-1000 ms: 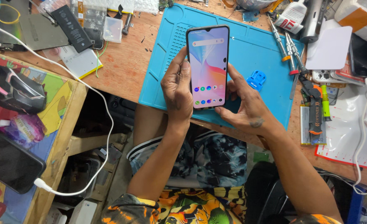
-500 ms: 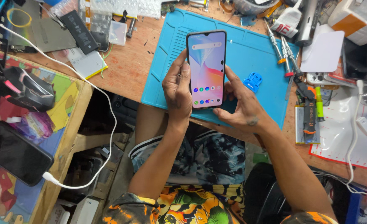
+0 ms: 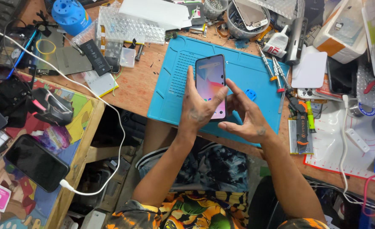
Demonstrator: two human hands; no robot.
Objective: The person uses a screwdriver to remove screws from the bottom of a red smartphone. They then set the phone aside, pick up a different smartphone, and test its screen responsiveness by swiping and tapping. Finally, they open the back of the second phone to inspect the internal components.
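A smartphone with a lit pink and blue screen is held upright above a blue work mat. My left hand grips it from the left side, thumb lying across the lower screen. My right hand is at the phone's right edge with fingers spread, the index finger touching the side near the screen. A small blue plastic piece lies on the mat just beyond my right hand.
Screwdrivers and tweezers lie at the mat's right edge, a round dish of parts behind. A black phone on a white cable lies on the left side table. A blue bottle stands far left.
The lit home screen has given way to a plain coloured screen. My left thumb has come over the lower screen, and my right hand has moved from under the phone to its right edge.
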